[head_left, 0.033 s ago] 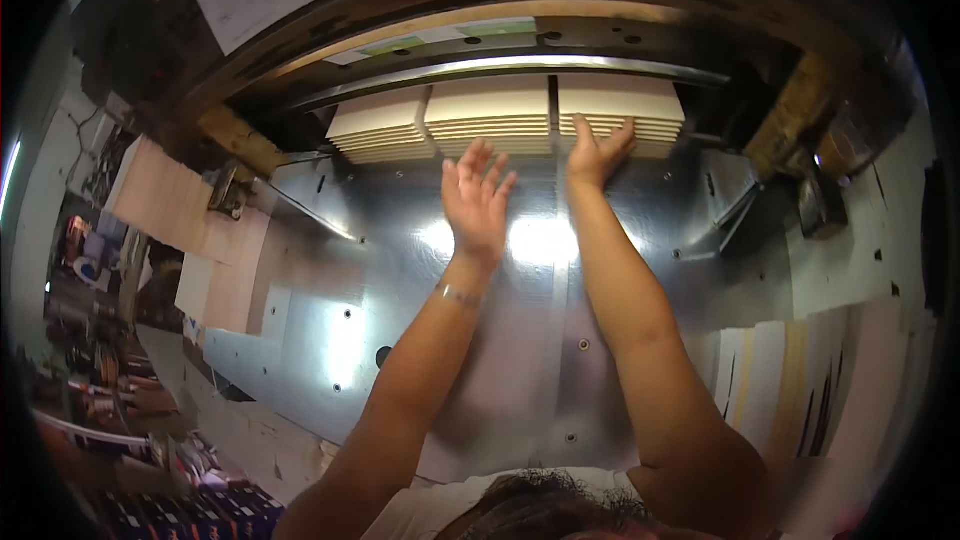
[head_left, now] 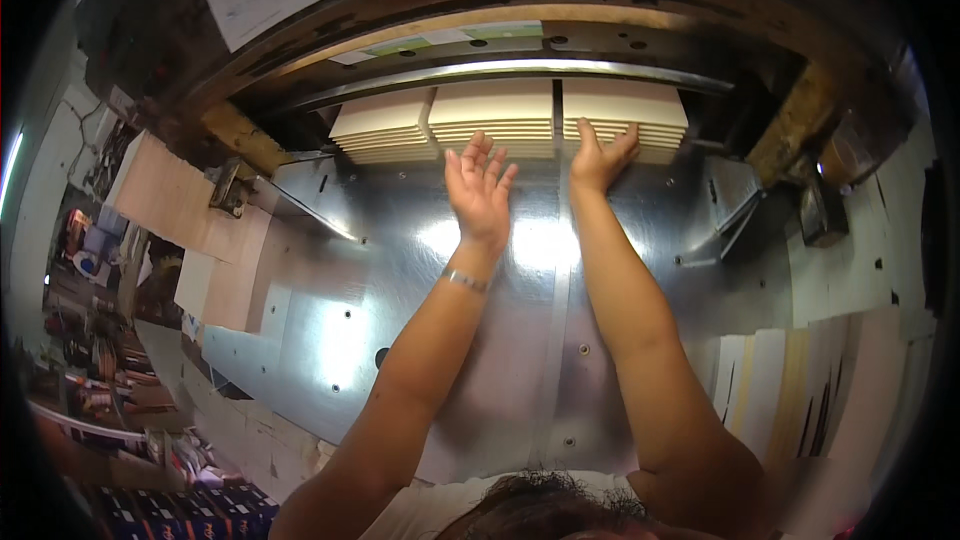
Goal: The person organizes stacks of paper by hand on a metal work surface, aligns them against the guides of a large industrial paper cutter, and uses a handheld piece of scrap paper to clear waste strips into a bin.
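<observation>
Nothing moved: my right hand [head_left: 603, 157] flat on right paper stack [head_left: 622, 116], left hand [head_left: 478, 190] open, fingers apart, near middle stack [head_left: 492, 115]; cream, square-edged.

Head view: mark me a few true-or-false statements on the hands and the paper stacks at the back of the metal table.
1. Three cream paper stacks sit side by side under the long metal bar. True.
2. The right hand lies against the rightmost stack. True.
3. The left hand grips a pen. False: it is open and empty, fingers spread by the middle stack.
4. The left wrist carries a bracelet. True.
5. The shiny metal table is covered with cloth. False: it is bare, reflective metal.
</observation>
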